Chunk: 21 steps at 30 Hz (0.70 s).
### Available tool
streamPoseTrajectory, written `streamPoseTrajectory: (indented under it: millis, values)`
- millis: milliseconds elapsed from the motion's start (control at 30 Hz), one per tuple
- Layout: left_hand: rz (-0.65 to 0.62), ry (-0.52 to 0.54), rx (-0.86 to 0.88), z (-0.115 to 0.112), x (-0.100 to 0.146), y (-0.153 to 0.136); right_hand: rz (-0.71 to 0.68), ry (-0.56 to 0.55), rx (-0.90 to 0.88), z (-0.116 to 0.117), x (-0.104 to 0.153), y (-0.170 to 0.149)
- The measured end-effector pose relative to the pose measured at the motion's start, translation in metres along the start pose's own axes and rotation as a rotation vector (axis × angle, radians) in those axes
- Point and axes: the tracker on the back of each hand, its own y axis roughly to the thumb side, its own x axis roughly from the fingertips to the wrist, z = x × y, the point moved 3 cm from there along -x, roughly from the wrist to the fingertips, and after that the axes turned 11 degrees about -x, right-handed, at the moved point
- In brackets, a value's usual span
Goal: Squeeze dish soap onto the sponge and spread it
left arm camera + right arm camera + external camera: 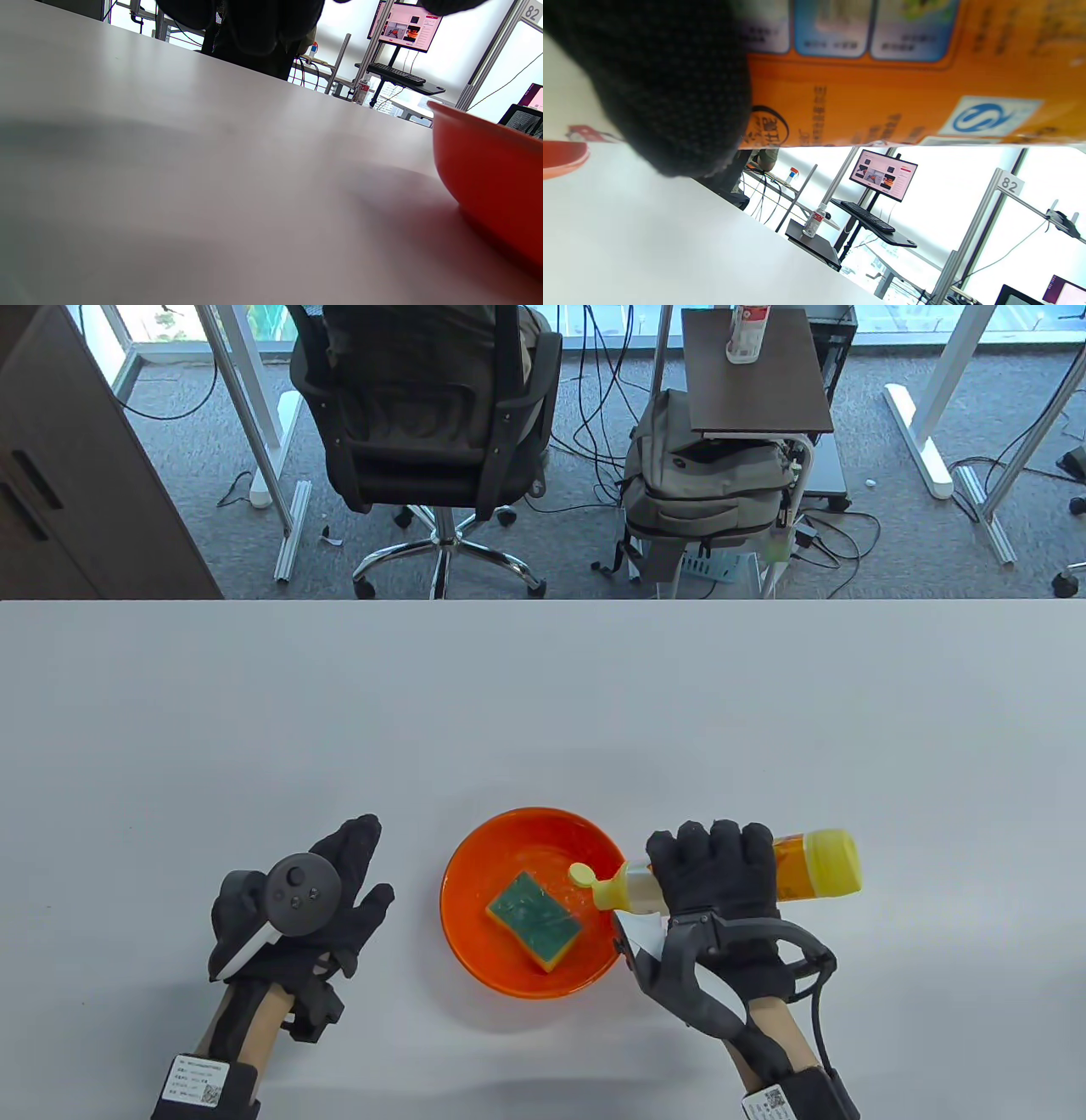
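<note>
Yellow soap bottle [764,875] in right hand [717,869], over sponge [534,918]

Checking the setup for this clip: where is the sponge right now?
In the table view, the sponge lies green side up inside the orange bowl, between the hands, just left of the dish soap bottle's open cap.

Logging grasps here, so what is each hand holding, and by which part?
The right hand grips the dish soap bottle around its middle. The left hand holds nothing.
</note>
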Motion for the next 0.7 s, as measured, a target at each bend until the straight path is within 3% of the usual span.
streamPoseTrajectory:
  millis: [267, 700]
  values:
    - [-0.004, -0.006, -0.003, -0.001, 0.000, 0.003, 0.069, -0.002, 0.011, -0.001, -0.005, -0.014]
    - [0.001, 0.003, 0.006, 0.000, 0.000, 0.001, -0.024, -0.022, -0.009, -0.003, -0.029, 0.042]
